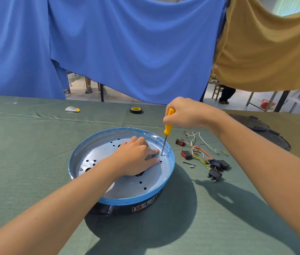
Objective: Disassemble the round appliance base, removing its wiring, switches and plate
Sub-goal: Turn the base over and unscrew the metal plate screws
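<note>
The round appliance base (83, 153), black below with a blue rim, sits on the green cloth. Inside lies a silver metal plate (127, 188) with several holes. My left hand (134, 159) rests on the plate, its fingers reaching toward the right side and covering a dark part. My right hand (184, 113) grips a yellow-handled screwdriver (168, 126), held nearly upright, its tip on the plate by the right rim, just beyond my left fingertips. Removed wiring (200, 150) with red and black rocker switches (217, 170) lies on the cloth to the right of the base.
A roll of black tape (136, 109) and a small white-and-yellow object (72, 109) lie at the table's far side. A black round cover (263, 131) rests far right. Small loose metal parts (189, 163) lie beside the switches. Blue and tan cloths hang behind.
</note>
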Demonstrator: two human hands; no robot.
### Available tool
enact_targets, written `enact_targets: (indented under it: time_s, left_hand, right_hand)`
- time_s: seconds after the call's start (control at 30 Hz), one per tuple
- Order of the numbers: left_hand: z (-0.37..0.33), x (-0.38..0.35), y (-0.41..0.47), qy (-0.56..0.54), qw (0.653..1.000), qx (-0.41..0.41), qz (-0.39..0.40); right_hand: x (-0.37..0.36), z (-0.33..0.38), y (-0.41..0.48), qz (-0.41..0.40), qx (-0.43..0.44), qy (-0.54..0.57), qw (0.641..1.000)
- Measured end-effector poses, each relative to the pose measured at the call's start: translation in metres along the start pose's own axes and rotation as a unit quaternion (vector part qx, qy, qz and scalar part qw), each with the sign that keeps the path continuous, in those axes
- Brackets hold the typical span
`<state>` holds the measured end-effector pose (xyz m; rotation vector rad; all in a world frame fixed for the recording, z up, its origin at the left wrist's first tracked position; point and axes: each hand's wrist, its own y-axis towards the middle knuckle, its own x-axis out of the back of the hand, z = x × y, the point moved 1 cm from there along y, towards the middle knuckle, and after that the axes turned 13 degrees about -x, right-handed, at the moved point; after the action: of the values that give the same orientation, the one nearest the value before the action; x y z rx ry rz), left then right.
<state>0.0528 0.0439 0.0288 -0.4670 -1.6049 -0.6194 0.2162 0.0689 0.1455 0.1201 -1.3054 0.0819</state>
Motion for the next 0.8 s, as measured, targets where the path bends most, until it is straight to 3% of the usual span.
enact_targets:
  time_s: [0.13, 0.23, 0.37, 0.53, 0.7, 0.8]
  left_hand:
    - [0.001, 0.000, 0.000, -0.001, 1.000, 0.001, -0.001]
    - [0.002, -0.002, 0.001, -0.001, 1.000, 0.001, -0.002]
    - [0.003, -0.002, 0.002, -0.001, 1.000, 0.001, -0.003]
    - [0.002, -0.002, 0.002, -0.005, 1.000, 0.003, -0.003]
    - [0.001, -0.001, 0.001, -0.002, 1.000, 0.001, -0.004]
    - [0.001, -0.001, 0.001, -0.001, 1.000, 0.001, -0.001]
  right_hand:
    - [0.006, 0.004, 0.003, 0.020, 0.003, -0.080, 0.997]
    - [0.002, 0.004, 0.007, -0.036, 0.010, -0.125, 0.991]
    - [-0.006, 0.000, 0.008, -0.098, 0.018, -0.098, 0.990]
    - [-0.005, -0.003, 0.006, -0.049, 0.022, -0.008, 0.999]
    - [-0.011, -0.002, 0.007, -0.084, -0.012, -0.052, 0.995]
    - [-0.009, -0.001, 0.006, -0.057, 0.012, -0.019, 0.998]
